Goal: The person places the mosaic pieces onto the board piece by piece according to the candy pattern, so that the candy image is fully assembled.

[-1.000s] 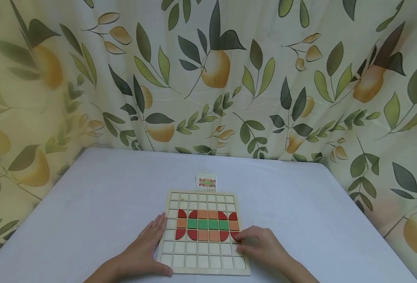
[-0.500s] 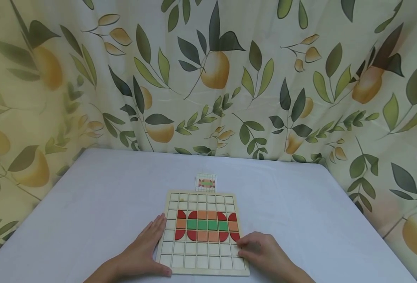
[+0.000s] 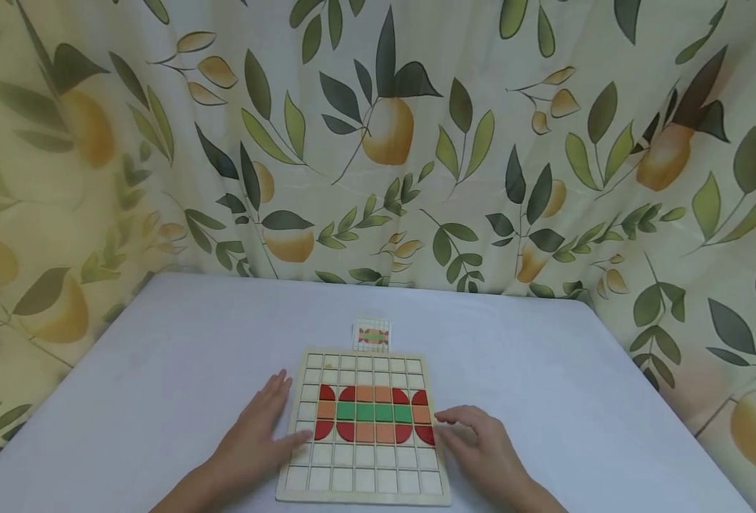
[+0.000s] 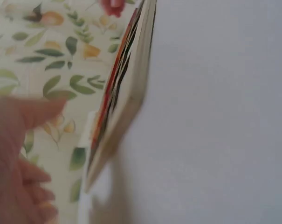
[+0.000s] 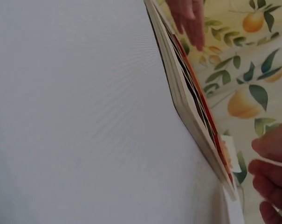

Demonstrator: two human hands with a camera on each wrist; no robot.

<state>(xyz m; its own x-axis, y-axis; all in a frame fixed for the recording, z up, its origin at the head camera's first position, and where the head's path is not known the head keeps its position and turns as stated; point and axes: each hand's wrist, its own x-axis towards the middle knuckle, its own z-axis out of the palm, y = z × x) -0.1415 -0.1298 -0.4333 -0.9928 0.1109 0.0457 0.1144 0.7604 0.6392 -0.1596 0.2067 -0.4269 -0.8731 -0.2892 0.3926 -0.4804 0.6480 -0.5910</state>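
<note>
A pale wooden grid board [image 3: 363, 496] lies on the table in the head view. Across its middle rows sit green squares [image 3: 374, 412], peach squares [image 3: 374, 432] and red rounded pieces [image 3: 345, 432], forming a candy-like pattern. My left hand [image 3: 249, 438] is at the board's left side, fingers straight and spread, thumb over the frame. At the right edge is my right hand [image 3: 483, 445], its fingers loosely bent with nothing between them. Both wrist views show the board's side edge-on, with the left hand [image 4: 15, 135] and the right hand [image 5: 273, 172] apart from it.
A small pattern card [image 3: 373, 335] lies just behind the board, printed with a similar design. White cloth [image 3: 544, 356] covers the table. Behind it hangs a curtain [image 3: 390, 214] printed with fruit and leaves.
My left hand has come off the board's left edge, its thumb moving up from the front corner. My right hand has drawn back from the last red piece to just outside the right edge.
</note>
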